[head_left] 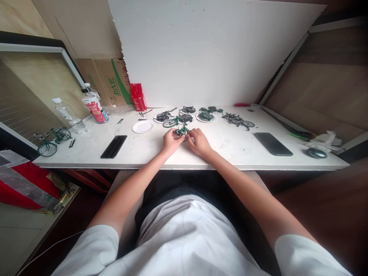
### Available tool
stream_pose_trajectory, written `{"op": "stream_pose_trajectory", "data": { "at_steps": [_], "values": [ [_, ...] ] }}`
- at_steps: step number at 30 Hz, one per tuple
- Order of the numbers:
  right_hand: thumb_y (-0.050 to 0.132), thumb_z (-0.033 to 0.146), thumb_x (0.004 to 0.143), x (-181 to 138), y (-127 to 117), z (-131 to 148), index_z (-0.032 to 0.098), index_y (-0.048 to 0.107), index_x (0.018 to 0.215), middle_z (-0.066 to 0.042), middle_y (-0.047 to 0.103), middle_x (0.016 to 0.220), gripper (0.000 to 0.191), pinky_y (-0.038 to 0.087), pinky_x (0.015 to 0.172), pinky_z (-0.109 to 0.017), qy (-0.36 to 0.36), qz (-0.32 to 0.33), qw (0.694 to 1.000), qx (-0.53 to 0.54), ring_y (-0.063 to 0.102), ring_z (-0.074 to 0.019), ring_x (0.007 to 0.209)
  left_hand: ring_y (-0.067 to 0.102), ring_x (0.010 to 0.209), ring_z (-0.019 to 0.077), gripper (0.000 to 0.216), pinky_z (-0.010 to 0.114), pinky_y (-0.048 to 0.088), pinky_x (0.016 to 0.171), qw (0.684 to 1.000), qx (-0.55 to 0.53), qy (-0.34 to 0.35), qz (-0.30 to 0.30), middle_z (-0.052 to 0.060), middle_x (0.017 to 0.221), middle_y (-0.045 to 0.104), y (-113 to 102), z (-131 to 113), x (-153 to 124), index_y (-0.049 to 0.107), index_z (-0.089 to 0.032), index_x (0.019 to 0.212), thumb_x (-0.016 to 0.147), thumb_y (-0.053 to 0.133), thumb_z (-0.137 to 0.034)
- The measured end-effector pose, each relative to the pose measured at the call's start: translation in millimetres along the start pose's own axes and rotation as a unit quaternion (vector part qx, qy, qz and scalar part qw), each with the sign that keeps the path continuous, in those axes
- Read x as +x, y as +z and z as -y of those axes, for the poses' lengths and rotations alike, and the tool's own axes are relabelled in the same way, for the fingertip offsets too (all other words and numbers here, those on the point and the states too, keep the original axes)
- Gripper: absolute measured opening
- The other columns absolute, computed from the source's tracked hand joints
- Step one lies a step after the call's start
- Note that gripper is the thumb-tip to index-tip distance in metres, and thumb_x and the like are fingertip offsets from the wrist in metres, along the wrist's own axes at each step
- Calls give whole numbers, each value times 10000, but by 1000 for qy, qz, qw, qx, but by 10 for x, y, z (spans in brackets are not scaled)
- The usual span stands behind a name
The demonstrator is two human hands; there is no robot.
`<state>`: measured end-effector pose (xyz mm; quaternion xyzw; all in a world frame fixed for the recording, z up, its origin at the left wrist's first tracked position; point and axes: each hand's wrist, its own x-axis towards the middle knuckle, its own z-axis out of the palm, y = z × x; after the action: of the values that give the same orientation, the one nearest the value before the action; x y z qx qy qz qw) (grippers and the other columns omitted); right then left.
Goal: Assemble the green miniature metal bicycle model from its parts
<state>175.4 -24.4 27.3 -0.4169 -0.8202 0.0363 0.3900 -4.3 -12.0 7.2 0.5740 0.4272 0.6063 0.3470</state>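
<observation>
A green model bicycle stands between my hands at the middle of the white table. My left hand is closed on its near part from the left. From the right, the curled fingers of my right hand pinch the same end, and they hide what lies between the fingertips. The bicycle's far wheel points away to the left. Just behind it are white plates with dark wheels, more black parts and green frame parts. A bare white plate lies to the left.
On the left are a complete model bicycle, a phone, bottles and a red box. Loose black parts, a dark flat phone-like slab and a mouse lie right. A white board stands behind.
</observation>
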Motion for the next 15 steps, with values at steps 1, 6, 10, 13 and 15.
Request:
{"op": "stream_pose_trajectory", "data": {
  "at_steps": [1,6,10,13,15],
  "values": [
    [452,333,1082,0,1,1,258,553,869,-126,622,927,247,446,837,-493,1,2,1000,2,527,-337,946,740,736,182,380,308,606,726,1000,0,0,0,55,859,757,0,2,0,681,-191,980,718,919,-329],
    [430,381,1108,-2,0,-1,255,556,814,-114,611,891,344,447,818,-462,17,11,1000,8,535,-317,935,746,730,181,368,304,614,716,1000,-1,4,4,53,859,762,5,10,-1,681,-190,981,726,912,-320],
    [414,380,1110,-3,-1,-4,246,567,804,-113,620,883,367,444,816,-454,31,8,999,3,543,-309,932,758,746,187,360,304,622,716,1000,-8,7,13,54,867,772,11,-1,-12,683,-192,984,732,909,-313],
    [401,388,1109,-1,7,-18,244,570,794,-115,625,874,386,442,817,-455,41,2,999,4,547,-308,925,760,753,189,345,309,626,722,1000,-7,11,21,58,889,779,16,-17,-23,684,-194,982,739,900,-308],
    [387,399,1113,1,15,-33,244,574,790,-115,632,868,404,442,822,-456,46,-1,999,12,549,-304,915,764,766,191,348,313,630,735,1000,-12,14,25,60,902,786,18,-27,-29,681,-195,989,741,897,-308]
  ]
}}
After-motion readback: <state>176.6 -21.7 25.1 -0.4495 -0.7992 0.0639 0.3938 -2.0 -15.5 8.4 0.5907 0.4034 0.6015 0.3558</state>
